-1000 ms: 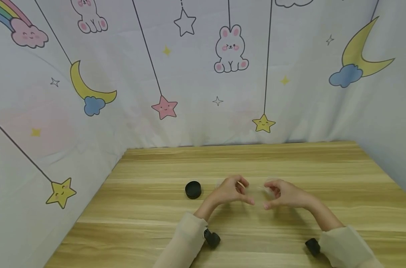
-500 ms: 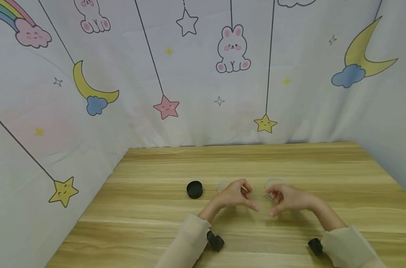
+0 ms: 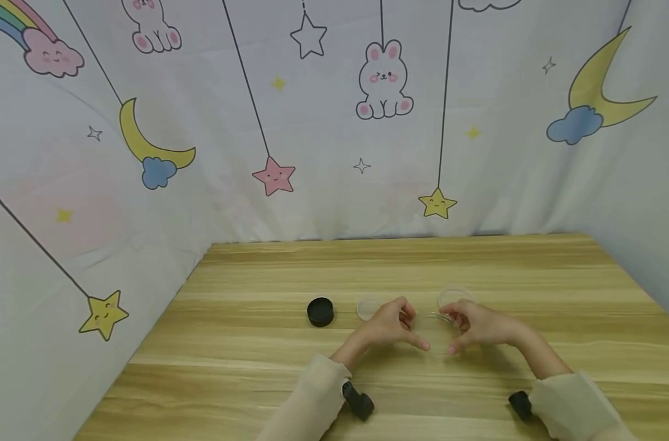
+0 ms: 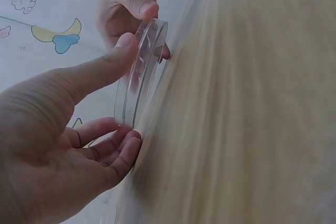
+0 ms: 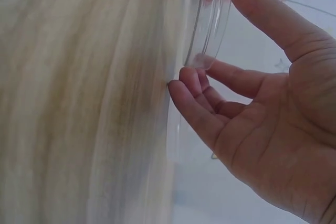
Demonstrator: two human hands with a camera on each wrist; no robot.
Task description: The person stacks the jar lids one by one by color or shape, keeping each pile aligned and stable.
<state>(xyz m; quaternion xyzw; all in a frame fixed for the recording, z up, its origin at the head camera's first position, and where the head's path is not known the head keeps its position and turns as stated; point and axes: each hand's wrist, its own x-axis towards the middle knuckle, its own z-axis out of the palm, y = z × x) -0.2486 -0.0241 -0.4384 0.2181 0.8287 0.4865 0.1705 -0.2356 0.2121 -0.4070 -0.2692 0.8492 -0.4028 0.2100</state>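
A clear, shallow petri dish [image 4: 137,80] with stacked rims is held level between the two hands, close over the table. My left hand [image 3: 388,323] grips its left edge, thumb at the upper rim and curled fingers at the lower one. On the opposite side my right hand [image 3: 482,324] holds the edge the same way, thumb above and fingers below. In the right wrist view the dish [image 5: 209,22] shows its thin parallel rims near the fingertips. Behind the left hand lies a small clear disc [image 3: 369,307]; a larger clear round piece [image 3: 457,297] lies behind the right hand.
A short black round container or lid [image 3: 320,312] stands left of the hands on the wooden table [image 3: 246,367]. A printed white curtain [image 3: 323,135] encloses the back and sides. Small black devices [image 3: 358,401] sit at the cuffs.
Both hands have come slightly down and nearer the person, still around the dish. The two clear round pieces behind them show more fully now. The black round piece stays put on the table.
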